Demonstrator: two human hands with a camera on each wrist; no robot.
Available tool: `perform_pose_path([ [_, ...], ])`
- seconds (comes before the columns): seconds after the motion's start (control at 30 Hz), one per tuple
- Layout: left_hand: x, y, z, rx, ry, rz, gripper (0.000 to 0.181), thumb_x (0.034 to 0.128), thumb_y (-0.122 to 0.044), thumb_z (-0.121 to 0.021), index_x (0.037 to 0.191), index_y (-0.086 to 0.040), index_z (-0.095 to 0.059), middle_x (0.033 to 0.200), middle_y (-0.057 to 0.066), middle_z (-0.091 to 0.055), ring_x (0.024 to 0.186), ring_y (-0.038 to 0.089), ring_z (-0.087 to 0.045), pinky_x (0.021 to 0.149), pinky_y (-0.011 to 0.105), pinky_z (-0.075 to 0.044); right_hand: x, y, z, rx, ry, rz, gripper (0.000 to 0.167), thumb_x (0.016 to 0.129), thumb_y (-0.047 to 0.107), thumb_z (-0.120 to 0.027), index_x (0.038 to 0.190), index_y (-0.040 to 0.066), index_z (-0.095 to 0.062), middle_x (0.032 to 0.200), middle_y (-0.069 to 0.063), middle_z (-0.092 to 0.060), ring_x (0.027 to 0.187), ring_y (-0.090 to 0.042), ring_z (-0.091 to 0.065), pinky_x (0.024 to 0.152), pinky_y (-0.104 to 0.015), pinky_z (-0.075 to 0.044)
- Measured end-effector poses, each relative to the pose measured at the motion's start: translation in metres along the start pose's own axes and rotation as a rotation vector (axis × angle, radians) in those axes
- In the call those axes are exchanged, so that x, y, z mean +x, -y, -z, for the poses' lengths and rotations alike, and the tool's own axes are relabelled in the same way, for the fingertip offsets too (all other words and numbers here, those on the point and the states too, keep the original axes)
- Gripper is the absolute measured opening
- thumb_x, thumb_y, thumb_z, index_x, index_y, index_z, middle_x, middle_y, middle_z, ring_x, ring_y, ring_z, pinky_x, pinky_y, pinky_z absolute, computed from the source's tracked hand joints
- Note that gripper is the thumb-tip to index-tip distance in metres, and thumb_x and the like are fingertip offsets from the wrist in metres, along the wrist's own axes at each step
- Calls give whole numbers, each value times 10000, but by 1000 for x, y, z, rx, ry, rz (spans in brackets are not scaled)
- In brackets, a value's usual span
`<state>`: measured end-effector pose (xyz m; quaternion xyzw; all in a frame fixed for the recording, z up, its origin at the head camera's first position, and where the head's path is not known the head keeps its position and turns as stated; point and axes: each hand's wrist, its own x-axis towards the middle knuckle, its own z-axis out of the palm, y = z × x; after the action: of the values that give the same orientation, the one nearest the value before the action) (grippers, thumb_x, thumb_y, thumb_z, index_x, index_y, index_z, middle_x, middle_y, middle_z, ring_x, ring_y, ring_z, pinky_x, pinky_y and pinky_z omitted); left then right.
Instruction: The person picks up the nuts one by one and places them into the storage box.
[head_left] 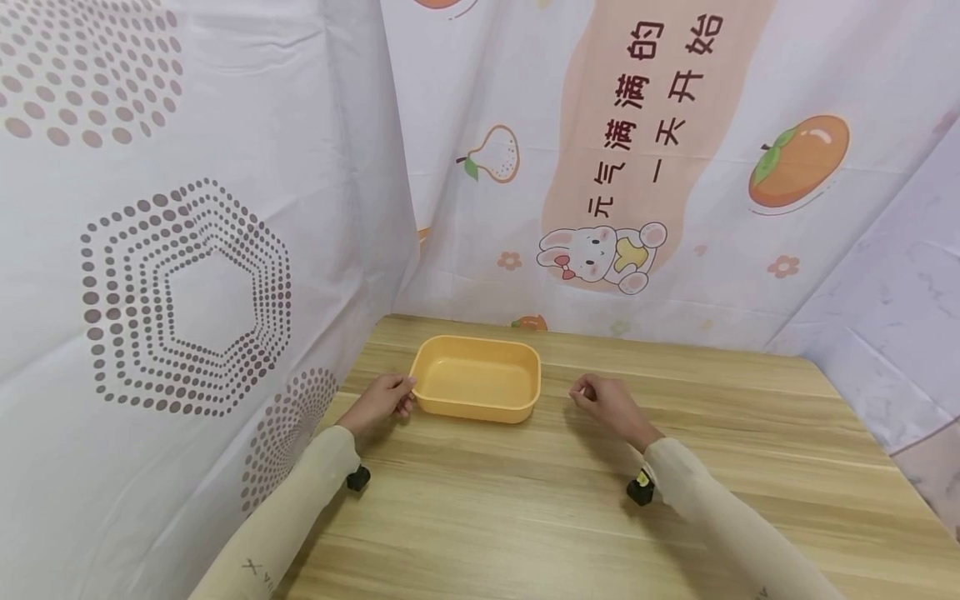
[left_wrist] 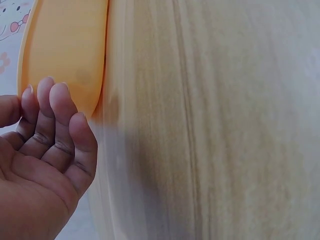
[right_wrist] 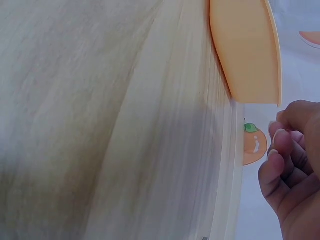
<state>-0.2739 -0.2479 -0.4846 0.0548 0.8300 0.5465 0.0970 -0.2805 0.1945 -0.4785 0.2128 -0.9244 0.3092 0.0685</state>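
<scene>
A yellow-orange rectangular plastic basin (head_left: 476,411) with rounded corners stands upright on the table, with nothing visible inside. At its left end, my left hand (head_left: 384,400) pinches the rim between thumb and fingers. The left wrist view shows this hand (left_wrist: 55,150) with its other fingers bent beside the basin wall (left_wrist: 67,45). To the right of the basin, my right hand (head_left: 611,406) hovers apart from it, fingers loosely curled and holding nothing. In the right wrist view, a gap separates that hand (right_wrist: 295,165) from the basin's end (right_wrist: 247,55).
The wood-grain table (head_left: 487,508) extends beneath both arms. A white curtain (head_left: 217,300) with dotted patterns hangs along the left side. Behind the table hangs a printed cloth (head_left: 487,233) with fruit, a rabbit and characters. Another pale curtain (head_left: 892,317) borders the right.
</scene>
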Motion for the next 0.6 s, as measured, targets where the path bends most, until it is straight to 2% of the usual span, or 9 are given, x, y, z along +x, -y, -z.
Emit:
perform_pose_path([
  [0.37, 4, 3, 2, -14, 8, 11, 365, 1125, -253, -455, 992, 41, -625, 828, 97, -636, 704, 160, -595, 646, 274, -562, 2, 8, -5, 29, 15, 12, 78, 988, 140, -706, 958, 68, -706, 710, 59, -598, 627, -85, -520, 561, -249, -445],
  [0.6, 2, 3, 1, -14, 12, 6, 363, 1125, -250, -455, 979, 36, -625, 814, 87, -633, 699, 167, -594, 642, 279, -558, 5, 10, -7, 26, 10, 17, 77, 990, 146, -705, 950, 80, -703, 720, 64, -607, 636, -73, -525, 571, -244, -453],
])
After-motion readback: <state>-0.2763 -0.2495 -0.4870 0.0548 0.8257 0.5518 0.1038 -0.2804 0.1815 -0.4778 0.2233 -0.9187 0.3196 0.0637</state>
